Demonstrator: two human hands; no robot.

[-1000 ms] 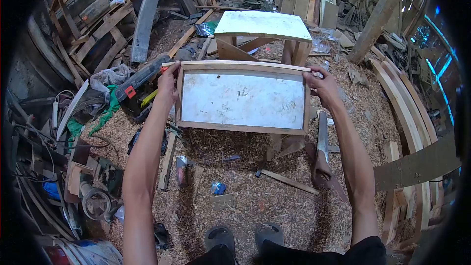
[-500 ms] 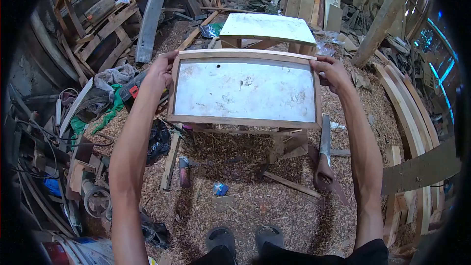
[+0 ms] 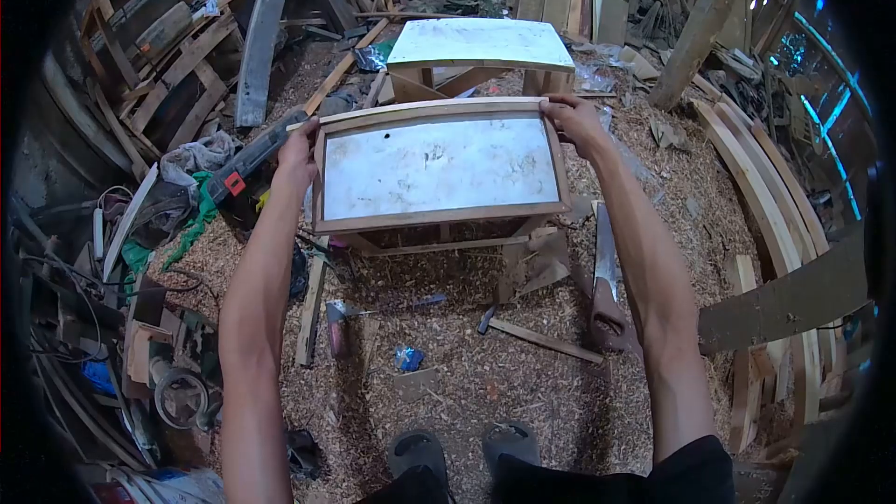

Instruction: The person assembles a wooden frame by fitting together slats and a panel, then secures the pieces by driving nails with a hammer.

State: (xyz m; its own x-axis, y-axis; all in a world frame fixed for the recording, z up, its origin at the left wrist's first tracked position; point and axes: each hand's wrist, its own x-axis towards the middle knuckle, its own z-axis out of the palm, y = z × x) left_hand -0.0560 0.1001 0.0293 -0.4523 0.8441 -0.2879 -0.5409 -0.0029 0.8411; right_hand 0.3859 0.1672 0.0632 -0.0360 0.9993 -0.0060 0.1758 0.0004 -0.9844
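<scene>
A rectangular wooden frame with a stained white panel [image 3: 434,168] set inside it is held out in front of me, tilted so its face shows. My left hand [image 3: 297,157] is closed on the frame's upper left corner. At the opposite upper corner, my right hand [image 3: 576,124] grips the wood with fingers bent over the edge. The panel has a small dark hole near its top left. Beneath the frame, wooden legs or rails [image 3: 439,241] are partly hidden. Just beyond it stands a low wooden piece with a white top [image 3: 481,42].
Wood shavings [image 3: 448,401] cover the floor. A handsaw [image 3: 607,289] lies right of the frame, with a hammer [image 3: 541,338] nearer my feet. A black power tool [image 3: 247,173] sits at left. Curved planks [image 3: 761,187] lean at right; scrap timber [image 3: 177,65] is piled at back left.
The framed panel has moved slightly left and looks smaller, lower and farther away, with both hands still on its corners. The view has shifted a little, and more of the white-topped piece shows.
</scene>
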